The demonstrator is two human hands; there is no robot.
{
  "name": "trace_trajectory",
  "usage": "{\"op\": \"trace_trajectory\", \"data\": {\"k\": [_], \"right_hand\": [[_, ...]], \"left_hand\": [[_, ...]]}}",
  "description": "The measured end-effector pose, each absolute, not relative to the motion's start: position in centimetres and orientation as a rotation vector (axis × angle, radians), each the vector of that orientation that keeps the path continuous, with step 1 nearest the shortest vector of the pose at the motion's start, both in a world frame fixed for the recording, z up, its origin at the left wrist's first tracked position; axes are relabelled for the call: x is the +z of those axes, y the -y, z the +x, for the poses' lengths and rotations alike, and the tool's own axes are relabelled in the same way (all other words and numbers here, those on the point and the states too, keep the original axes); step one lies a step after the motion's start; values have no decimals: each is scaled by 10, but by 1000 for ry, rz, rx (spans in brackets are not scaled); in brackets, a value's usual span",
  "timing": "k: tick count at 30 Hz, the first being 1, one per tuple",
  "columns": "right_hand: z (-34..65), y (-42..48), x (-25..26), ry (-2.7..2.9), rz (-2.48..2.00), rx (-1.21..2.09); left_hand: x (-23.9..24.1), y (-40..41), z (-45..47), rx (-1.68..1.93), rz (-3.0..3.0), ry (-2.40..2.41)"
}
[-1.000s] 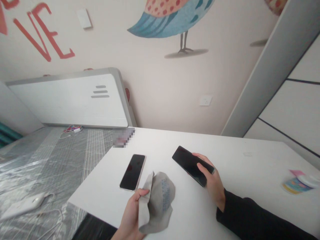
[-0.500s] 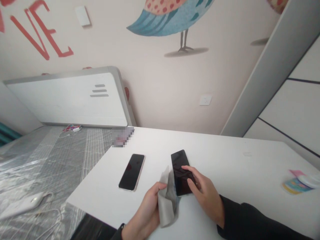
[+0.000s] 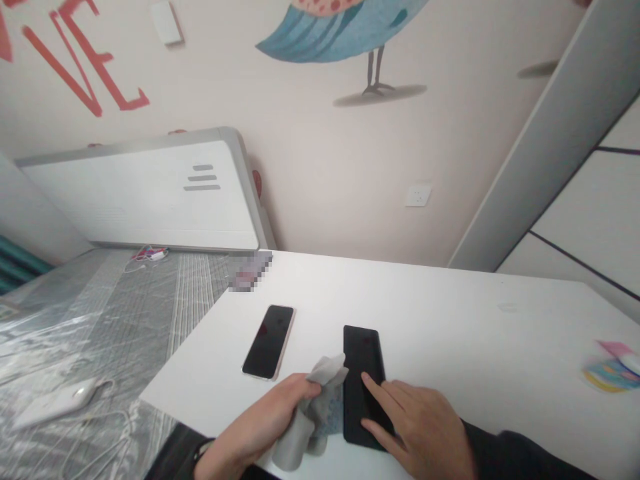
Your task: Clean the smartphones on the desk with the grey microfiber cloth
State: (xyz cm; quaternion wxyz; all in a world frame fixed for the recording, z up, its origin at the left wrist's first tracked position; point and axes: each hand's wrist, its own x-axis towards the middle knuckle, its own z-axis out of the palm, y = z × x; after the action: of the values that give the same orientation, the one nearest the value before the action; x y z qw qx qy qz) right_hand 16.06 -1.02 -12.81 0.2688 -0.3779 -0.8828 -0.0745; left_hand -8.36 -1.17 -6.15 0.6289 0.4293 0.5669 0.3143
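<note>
A grey cloth (image 3: 327, 403) is bunched in my left hand (image 3: 270, 413), pinched between thumb and fingers. Its loose edge hangs against the left side of a black phone (image 3: 357, 353), which lies on the white table. My right hand (image 3: 417, 420) rests on the phone's lower right part, index finger and thumb spread apart on its dark face. The other fingers are beside the phone's right edge, partly hidden. Farther left, a second phone (image 3: 269, 341) with a dark screen and pale rim lies face up, touched by neither hand.
The white table (image 3: 450, 320) reaches back to the wall. A colourful item (image 3: 613, 373) is at its right side. A blurred-out object (image 3: 250, 270) sits at the back left corner. On the bed at left lie a white device (image 3: 55, 403) and cables.
The black phone has come nearer to me and lies straighter, my right hand moving down with it. My left hand has shifted left and down with the cloth. The view has turned slightly.
</note>
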Motion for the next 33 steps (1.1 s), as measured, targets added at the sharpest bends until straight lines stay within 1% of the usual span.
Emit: {"op": "trace_trajectory", "data": {"k": [3, 6, 9, 11, 13, 16, 20, 26, 33], "right_hand": [[161, 8, -124, 2377, -998, -183], [166, 1, -124, 2366, -974, 0], [175, -17, -128, 2310, -1004, 223], [180, -32, -132, 2280, -1030, 248], [185, -44, -136, 2274, -1029, 228], [189, -56, -141, 2283, -985, 281], [192, -64, -143, 2304, -908, 394], [193, -70, -142, 2267, -943, 392], [193, -66, -137, 2252, -980, 377]], "left_hand": [[-63, 15, -92, 758, 1033, -1349], [-61, 18, -91, 665, 1178, -1341], [-57, 18, -73, 364, 1652, -1133], [-58, 16, -57, 187, 2025, -1014], [-63, 14, -45, 81, 2291, -1020], [-73, 10, -37, 35, 2495, -1087], [-82, 0, -32, 31, 2591, -1172], [-92, -21, -15, 140, 2614, -1209], [-86, 5, -36, 62, 2649, -1151]]}}
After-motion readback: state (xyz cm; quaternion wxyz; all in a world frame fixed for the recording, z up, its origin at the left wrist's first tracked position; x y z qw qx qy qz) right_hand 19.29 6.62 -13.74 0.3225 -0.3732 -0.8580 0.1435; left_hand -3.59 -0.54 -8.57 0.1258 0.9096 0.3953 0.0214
